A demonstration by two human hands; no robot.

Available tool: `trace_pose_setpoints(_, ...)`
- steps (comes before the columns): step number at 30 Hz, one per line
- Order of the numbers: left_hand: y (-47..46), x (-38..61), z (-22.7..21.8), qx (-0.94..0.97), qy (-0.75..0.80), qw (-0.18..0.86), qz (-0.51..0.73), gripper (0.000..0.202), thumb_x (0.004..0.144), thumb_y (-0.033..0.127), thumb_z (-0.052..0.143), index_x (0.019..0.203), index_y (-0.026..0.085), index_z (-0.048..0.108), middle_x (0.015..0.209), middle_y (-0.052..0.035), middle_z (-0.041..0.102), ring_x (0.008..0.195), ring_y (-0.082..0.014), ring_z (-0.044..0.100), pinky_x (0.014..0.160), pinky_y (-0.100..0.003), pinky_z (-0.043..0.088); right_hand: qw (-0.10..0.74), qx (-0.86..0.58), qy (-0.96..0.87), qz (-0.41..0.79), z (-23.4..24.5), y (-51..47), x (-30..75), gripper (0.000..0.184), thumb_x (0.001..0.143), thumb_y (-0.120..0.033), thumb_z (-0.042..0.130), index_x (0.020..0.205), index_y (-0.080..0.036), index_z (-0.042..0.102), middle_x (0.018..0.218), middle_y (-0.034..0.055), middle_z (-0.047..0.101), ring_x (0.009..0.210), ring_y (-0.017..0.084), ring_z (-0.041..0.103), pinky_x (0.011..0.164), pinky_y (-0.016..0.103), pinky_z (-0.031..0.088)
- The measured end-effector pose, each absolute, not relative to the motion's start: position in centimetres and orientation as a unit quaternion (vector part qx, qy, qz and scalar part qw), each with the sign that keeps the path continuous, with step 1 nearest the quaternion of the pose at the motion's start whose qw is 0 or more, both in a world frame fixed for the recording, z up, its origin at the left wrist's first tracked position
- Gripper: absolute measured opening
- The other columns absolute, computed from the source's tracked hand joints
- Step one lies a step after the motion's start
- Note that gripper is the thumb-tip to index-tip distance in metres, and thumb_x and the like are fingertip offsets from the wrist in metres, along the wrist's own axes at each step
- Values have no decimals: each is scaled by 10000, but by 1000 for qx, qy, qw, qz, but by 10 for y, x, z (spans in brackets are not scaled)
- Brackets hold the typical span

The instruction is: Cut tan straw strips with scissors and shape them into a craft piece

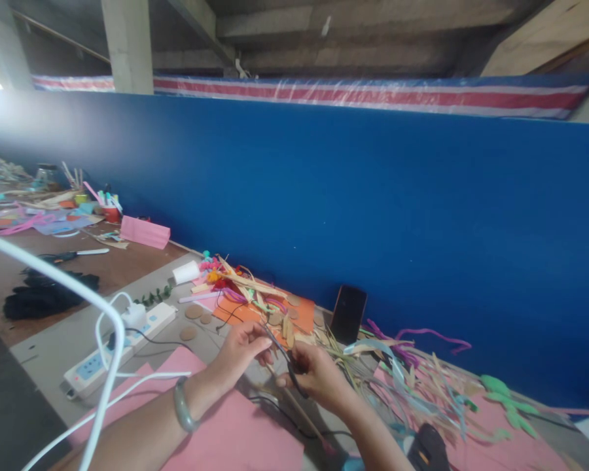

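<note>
My right hand is closed round the dark handles of a pair of scissors. The blades point up and left, past the fingertips of my left hand. That hand is pinched closed, a green bangle on its wrist. From its fingertips a thin tan stick slants down to the right, under my right hand, to a pinkish end. What the blades touch is too small to make out. Pink paper lies beneath my left forearm.
A white power strip and white cable are at left. A dark phone leans against the blue partition. Wooden discs, orange paper and tangled strips lie around my hands. Black gloves lie far left.
</note>
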State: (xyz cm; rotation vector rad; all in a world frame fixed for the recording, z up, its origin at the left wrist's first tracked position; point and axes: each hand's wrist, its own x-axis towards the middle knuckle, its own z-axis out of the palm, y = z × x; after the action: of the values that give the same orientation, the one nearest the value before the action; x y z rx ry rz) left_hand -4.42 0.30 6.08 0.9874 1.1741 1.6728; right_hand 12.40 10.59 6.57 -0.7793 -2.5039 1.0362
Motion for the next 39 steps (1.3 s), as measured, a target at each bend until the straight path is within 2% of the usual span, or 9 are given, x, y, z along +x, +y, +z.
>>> trace_pose_setpoints(8, 2, -46, 59, 413, 457, 423, 665, 134, 774, 265, 632, 772, 133, 614, 558, -14, 647, 533, -131, 599, 557, -243, 476, 137, -291, -875, 363, 71, 107, 124, 391, 636, -390, 749, 599, -201, 409, 530, -85, 364, 521, 86, 299, 468, 210, 207)
trace_pose_setpoints(18, 3, -44, 60, 416, 463, 428, 656, 132, 762, 256, 623, 772, 125, 620, 586, -23, 651, 529, -124, 594, 545, -231, 466, 144, -311, -902, 262, 76, 113, 128, 411, 641, -345, 717, 542, -203, 344, 505, -80, 322, 512, 90, 271, 469, 219, 179)
trace_pose_setpoints(21, 5, -45, 59, 400, 476, 426, 657, 157, 760, 286, 627, 737, 133, 606, 557, -18, 643, 506, -121, 586, 537, -230, 464, 183, -323, -878, 302, 72, 115, 127, 391, 646, -355, 714, 539, -205, 369, 492, -76, 363, 498, 89, 312, 467, 212, 211)
trace_pose_setpoints(26, 10, -47, 56, 379, 508, 412, 655, 256, 748, 380, 636, 669, 142, 580, 520, -11, 618, 477, -119, 582, 485, -210, 437, 293, -339, -766, 460, 72, 113, 122, 410, 667, -477, 706, 593, -219, 396, 451, -69, 447, 430, 94, 388, 437, 208, 272)
trace_pose_setpoints(29, 13, -48, 50, 363, 512, 401, 667, 255, 741, 398, 620, 687, 160, 543, 540, 9, 612, 463, -111, 576, 449, -198, 416, 343, -338, -733, 481, 77, 111, 120, 426, 643, -479, 737, 597, -218, 404, 443, -53, 499, 425, 96, 415, 446, 209, 298)
trace_pose_setpoints(35, 16, -53, 43, 344, 519, 358, 696, 175, 720, 306, 597, 755, 190, 470, 577, 40, 608, 427, -83, 529, 424, -182, 367, 346, -343, -732, 476, 77, 109, 121, 415, 646, -463, 747, 585, -210, 424, 445, -43, 521, 421, 91, 422, 437, 204, 299)
trace_pose_setpoints(39, 22, -53, 48, 302, 548, 378, 682, 198, 719, 344, 584, 771, 178, 491, 597, 39, 584, 417, -57, 448, 422, -179, 306, 331, -346, -741, 471, 68, 111, 120, 426, 660, -501, 718, 586, -220, 406, 448, -36, 520, 428, 106, 440, 442, 216, 316)
